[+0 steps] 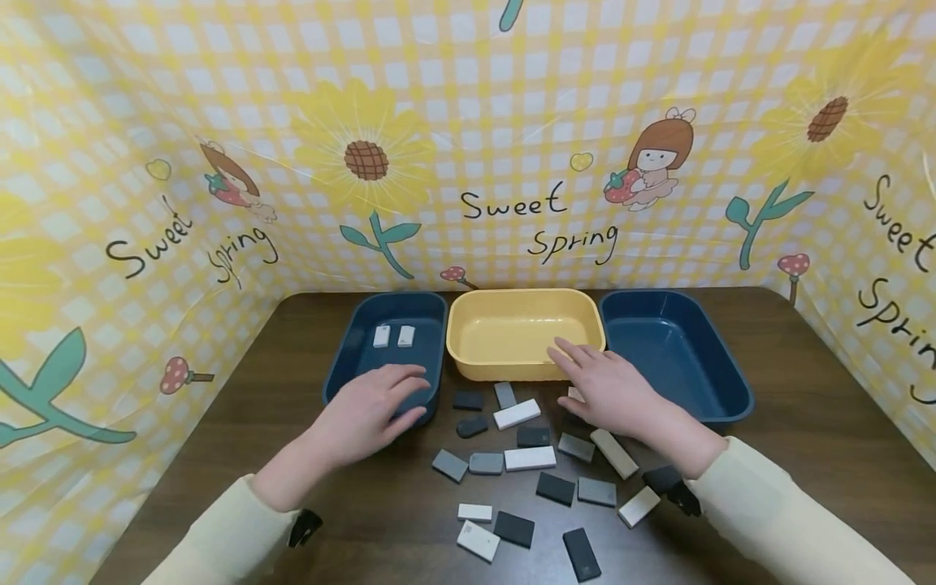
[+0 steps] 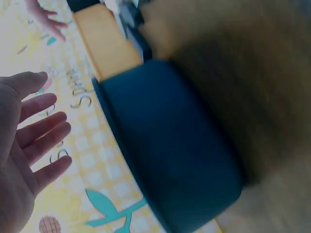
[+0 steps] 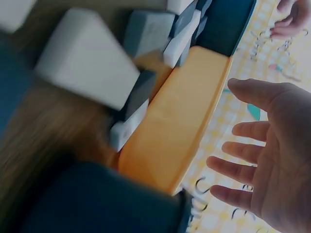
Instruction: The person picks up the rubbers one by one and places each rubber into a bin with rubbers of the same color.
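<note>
My left hand (image 1: 369, 414) hovers over the near part of the left blue tray (image 1: 420, 357), fingers spread and nothing in its grasp. Two small white blocks (image 1: 382, 336) lie on that tray's floor. My right hand (image 1: 610, 390) is above the near right corner of the yellow tray (image 1: 512, 341); the right wrist view shows its palm bare and its fingers (image 3: 238, 170) apart. Part of a pale block (image 1: 574, 394) shows beneath this hand, the rest being hidden. Several flat rectangular blocks in white, grey, black and beige, including a long white block (image 1: 530, 458), lie scattered in front of the trays.
A second blue tray (image 1: 665, 349) stands right of the yellow one, the three side by side at the table's back. Behind them hangs a yellow checked cloth (image 1: 468, 106). A black block (image 1: 581, 555) lies near the front of the brown table (image 1: 241, 422).
</note>
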{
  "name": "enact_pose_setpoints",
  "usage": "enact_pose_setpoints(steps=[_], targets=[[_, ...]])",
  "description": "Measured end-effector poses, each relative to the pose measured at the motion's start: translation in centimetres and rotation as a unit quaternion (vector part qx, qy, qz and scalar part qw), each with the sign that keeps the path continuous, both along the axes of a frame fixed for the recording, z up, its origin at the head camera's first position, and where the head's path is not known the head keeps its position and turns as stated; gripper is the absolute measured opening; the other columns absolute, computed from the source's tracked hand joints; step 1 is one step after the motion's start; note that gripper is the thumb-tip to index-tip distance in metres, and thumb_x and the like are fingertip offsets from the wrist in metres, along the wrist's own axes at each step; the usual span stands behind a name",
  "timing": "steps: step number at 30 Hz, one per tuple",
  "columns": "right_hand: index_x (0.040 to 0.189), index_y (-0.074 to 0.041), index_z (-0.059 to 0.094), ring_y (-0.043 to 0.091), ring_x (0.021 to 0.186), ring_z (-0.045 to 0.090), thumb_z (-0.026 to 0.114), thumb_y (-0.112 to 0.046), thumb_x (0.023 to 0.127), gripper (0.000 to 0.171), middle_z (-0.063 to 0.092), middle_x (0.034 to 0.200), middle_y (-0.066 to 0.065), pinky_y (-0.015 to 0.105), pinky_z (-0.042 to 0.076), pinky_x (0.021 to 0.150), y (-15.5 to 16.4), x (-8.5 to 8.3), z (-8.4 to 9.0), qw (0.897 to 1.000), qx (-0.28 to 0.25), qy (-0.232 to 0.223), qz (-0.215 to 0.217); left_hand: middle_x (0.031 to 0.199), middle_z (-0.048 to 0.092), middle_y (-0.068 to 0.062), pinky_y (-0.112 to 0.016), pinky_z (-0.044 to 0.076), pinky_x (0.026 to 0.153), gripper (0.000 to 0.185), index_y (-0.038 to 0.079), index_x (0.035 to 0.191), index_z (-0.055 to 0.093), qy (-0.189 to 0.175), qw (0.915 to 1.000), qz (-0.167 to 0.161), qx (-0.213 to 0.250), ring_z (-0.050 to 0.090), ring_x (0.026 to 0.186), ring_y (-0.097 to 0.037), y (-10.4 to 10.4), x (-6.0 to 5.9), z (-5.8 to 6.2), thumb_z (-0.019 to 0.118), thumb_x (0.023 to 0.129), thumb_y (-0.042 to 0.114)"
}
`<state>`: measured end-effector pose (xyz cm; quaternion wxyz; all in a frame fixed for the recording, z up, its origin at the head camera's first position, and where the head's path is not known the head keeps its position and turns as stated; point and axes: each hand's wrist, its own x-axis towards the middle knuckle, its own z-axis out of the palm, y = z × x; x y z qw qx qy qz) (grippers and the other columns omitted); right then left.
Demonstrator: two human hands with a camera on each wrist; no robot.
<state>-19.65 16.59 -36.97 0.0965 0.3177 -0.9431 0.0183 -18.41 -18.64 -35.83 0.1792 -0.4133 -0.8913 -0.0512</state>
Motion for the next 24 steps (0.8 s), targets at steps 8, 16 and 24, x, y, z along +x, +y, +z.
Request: enact_pose_setpoints(steps=[8, 16, 24], targets=[[0.143, -0.001, 0.045, 0.038, 0.126, 0.046, 0.07, -0.034, 0.089, 0.068, 0.041, 0.146, 0.021, 0.055, 0.041, 0.097, 2.2, -0.6, -0.7, 0.999, 0.002, -0.022, -0.047, 0.122, 0.062, -0.01, -0.038, 0.049, 0.09, 0.03, 0.008, 0.114, 0.067, -0.032, 0.9982, -0.047, -0.016, 0.059, 0.109, -0.022, 1.3, 1.3, -1.2, 0.071, 0.088, 0.024], [0.143, 0.0, 0.045, 0.038, 0.131, 0.042, 0.07, -0.032, 0.089, 0.067, 0.04, 0.147, 0.022, 0.057, 0.038, 0.099, 3.2, -0.7, -1.7, 0.998, 0.006, -0.032, -0.052, 0.12, 0.061, -0.004, -0.031, 0.051, 0.086, 0.029, 0.011, 0.117, 0.065, -0.129, 0.9882, -0.069, -0.046, 0.06, 0.105, -0.015, 2.2, 2.3, -2.4, 0.07, 0.089, 0.018], [0.143, -0.002, 0.045, 0.038, 0.133, 0.039, 0.07, -0.031, 0.089, 0.066, 0.043, 0.146, 0.02, 0.058, 0.037, 0.099, 3.2, -0.6, -2.2, 0.998, 0.002, -0.039, -0.058, 0.121, 0.062, -0.006, -0.03, 0.052, 0.085, 0.033, 0.01, 0.119, 0.065, -0.143, 0.9831, -0.068, -0.091, 0.06, 0.106, -0.016, 2.8, 2.5, -3.5, 0.073, 0.087, 0.014]])
